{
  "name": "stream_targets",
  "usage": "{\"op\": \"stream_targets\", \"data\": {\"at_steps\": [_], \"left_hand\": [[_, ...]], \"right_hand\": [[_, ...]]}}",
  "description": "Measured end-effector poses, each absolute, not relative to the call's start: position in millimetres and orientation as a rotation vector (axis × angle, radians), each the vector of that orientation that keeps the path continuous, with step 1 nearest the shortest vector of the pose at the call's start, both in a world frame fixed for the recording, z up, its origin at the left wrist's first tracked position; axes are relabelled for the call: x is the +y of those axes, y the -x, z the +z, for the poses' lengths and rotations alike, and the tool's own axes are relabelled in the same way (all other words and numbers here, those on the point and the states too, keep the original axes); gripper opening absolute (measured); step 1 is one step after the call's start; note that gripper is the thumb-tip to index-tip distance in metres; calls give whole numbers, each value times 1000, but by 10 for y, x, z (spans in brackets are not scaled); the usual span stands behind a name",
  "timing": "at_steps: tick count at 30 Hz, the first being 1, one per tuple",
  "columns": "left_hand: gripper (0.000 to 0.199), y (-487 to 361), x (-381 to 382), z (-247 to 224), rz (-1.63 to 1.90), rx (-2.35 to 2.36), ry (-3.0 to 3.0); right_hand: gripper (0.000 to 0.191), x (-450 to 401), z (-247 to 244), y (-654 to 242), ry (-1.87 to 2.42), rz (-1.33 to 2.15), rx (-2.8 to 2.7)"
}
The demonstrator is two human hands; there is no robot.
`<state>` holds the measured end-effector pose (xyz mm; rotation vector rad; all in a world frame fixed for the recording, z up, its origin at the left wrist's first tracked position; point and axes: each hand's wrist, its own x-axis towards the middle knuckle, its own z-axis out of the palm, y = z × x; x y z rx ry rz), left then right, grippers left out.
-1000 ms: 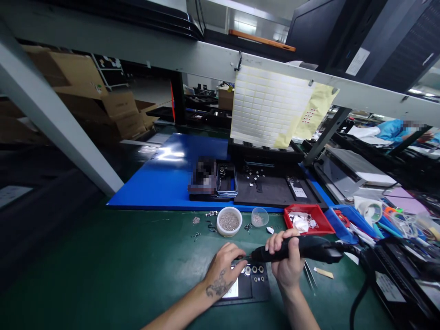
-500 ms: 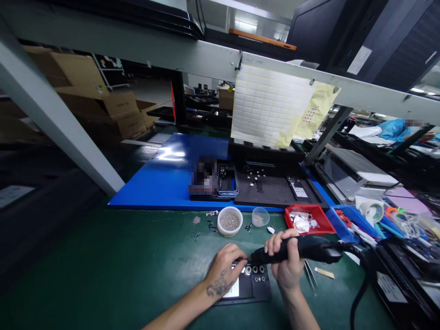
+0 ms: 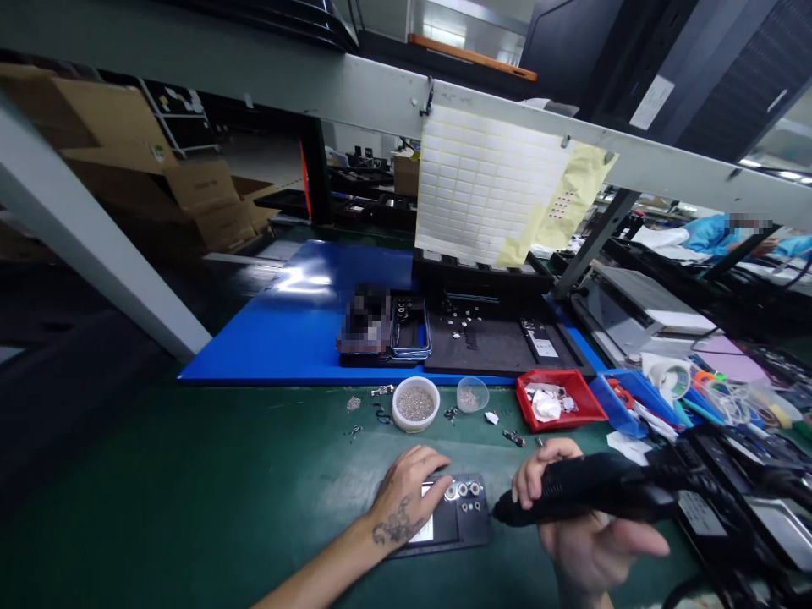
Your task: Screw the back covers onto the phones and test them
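A dark phone body (image 3: pixel 470 529) with round camera rings and a white label lies on the green mat. My left hand (image 3: pixel 406 499) rests over its left part, thumb and fingers around the upper edge. Just right of the phone, my right hand (image 3: pixel 571 516) holds a black electric screwdriver (image 3: pixel 589 488), its tip pointing left and off the phone; the thumb sticks out to the right. Beyond the phone stand a white tub of tiny screws (image 3: pixel 415 404) and a small clear cup (image 3: pixel 473 395).
A red bin (image 3: pixel 562 414) and a blue bin (image 3: pixel 625 404) stand at the right. Behind are a black tray (image 3: pixel 495 355) and stacked phone frames (image 3: pixel 411 328) on a blue board (image 3: pixel 272 338). Label sheets (image 3: pixel 488 186) hang from the shelf. A person in blue (image 3: pixel 707 233) is far right.
My right hand has moved right with the screwdriver, taking its tip away from the phone and my left fingers. The phone's upper right is now uncovered. The view has shifted slightly.
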<state>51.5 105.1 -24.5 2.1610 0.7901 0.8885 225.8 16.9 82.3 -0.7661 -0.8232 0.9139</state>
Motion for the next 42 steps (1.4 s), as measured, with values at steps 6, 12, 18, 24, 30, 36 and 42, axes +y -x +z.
{"op": "stream_targets", "data": {"at_steps": [6,12,18,24,30,36,42], "left_hand": [[16,-510,1052,-256,866,792,-2178],[16,-506,1052,-252,860,797,-2196],[16,-519,1066,-240,889,781,-2212],[15,-521,1076,-241,893,756,-2210],[15,-520,1073,-253,887,756,-2199],[15,-522,1071,-261,876,751,-2200],[15,-521,1061,-239,869,763,-2197]], "right_hand": [[81,90,838,-2200,775,901,-874],[66,95,718,-2129,742,796,-823],[64,117,639,-2126,756,857,-829],[62,161,611,-2109,750,878,-816],[61,147,602,-2127,762,904,-862],[71,168,563,-2070,807,922,-864],[68,187,434,-2102,813,942,-930]]}}
